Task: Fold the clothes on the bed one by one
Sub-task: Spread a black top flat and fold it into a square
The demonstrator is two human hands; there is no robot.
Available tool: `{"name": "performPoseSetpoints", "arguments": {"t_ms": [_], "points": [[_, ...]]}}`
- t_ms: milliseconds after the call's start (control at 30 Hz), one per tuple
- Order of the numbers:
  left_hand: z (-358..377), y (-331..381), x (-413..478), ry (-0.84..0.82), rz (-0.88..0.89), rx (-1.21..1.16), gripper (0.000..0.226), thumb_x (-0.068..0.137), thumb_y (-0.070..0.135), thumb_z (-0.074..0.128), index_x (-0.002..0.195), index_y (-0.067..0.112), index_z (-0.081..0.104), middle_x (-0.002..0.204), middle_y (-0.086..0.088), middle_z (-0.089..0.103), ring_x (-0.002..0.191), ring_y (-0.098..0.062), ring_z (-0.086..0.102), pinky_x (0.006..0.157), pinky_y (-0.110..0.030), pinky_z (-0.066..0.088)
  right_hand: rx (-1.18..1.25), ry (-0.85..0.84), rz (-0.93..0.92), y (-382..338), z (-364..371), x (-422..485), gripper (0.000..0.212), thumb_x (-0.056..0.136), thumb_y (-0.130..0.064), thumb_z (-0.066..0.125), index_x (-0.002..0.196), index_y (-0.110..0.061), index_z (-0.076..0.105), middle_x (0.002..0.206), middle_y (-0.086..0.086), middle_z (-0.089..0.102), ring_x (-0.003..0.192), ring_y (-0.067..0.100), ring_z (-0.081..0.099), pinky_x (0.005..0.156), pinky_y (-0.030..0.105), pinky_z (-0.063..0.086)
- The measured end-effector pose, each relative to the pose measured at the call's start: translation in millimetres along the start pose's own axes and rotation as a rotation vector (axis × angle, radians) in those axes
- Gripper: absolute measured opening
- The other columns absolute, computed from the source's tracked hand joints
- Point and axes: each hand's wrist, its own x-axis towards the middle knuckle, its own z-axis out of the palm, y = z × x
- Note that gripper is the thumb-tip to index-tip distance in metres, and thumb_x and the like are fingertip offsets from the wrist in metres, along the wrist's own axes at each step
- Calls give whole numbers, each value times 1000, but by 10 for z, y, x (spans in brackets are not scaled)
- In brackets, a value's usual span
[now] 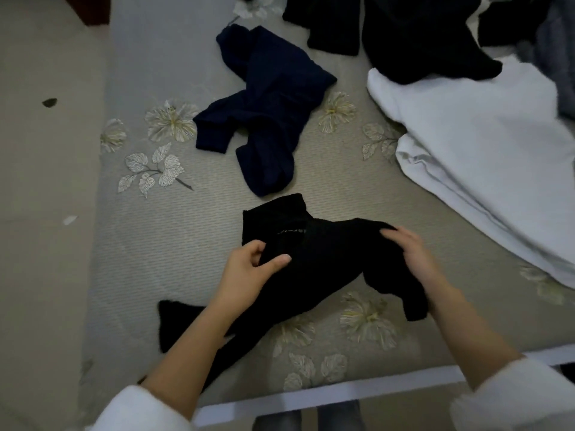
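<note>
Bed [186, 228] holds black garment [326, 259], gripped by left hand [245, 272] and right hand [413, 253].

On my feed I see the person in a white top with thick, fuzzy, fleece-like sleeves. The left sleeve [137, 412] fills the lower left corner and the right sleeve [522, 396] the lower right. Both cuffs end partway up the forearms, so the left hand [249, 272] and right hand [413, 253] are uncovered. At the bottom edge, grey-blue denim trouser legs [339, 415] show.
</note>
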Motion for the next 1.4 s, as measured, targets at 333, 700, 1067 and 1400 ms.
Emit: {"name": "performPoseSetpoints", "arguments": {"t_ms": [333, 700, 1067, 1400], "points": [[194, 305, -154, 253, 162, 511, 30, 88, 23, 63, 117, 29, 56, 112, 8, 57, 98, -4, 56, 83, -21, 43, 131, -263, 294, -565, -432, -480, 22, 95, -22, 53, 89, -9, 69, 67, 5, 69, 54, 13, 66, 47, 20, 48], [609, 1016, -730, 115, 339, 191, 25, 96, 12, 51, 97, 31, 67, 90, 14, 69, 87, -1, 62, 73, -12, 46, 17, -572, 187, -1310, -291, -922, 41, 94, -19, 53, 58, -17, 73, 59, 2, 64, 49, 13, 63, 44, 21, 48], [22, 2661, -1151, 105, 485, 125, 41, 99, 25, 44, 75, 46, 69, 70, 23, 66, 68, 8, 61, 63, -14, 48, -256, -582, -293, -1988, -444, -1285, 16, 93, -2, 53, 87, -6, 68, 63, 1, 55, 51, 9, 44, 48, 19, 38], [38, 3143, -1336, -57, 552, 343, 45, 97, 15, 49, 78, 49, 72, 76, 20, 70, 72, 4, 65, 67, -10, 49, -606, -660, -531, -1466, 53, -1362, 42, 80, -24, 76, 116, -23, 56, 110, -1, 63, 102, 14, 61, 88, 37, 51]]}}
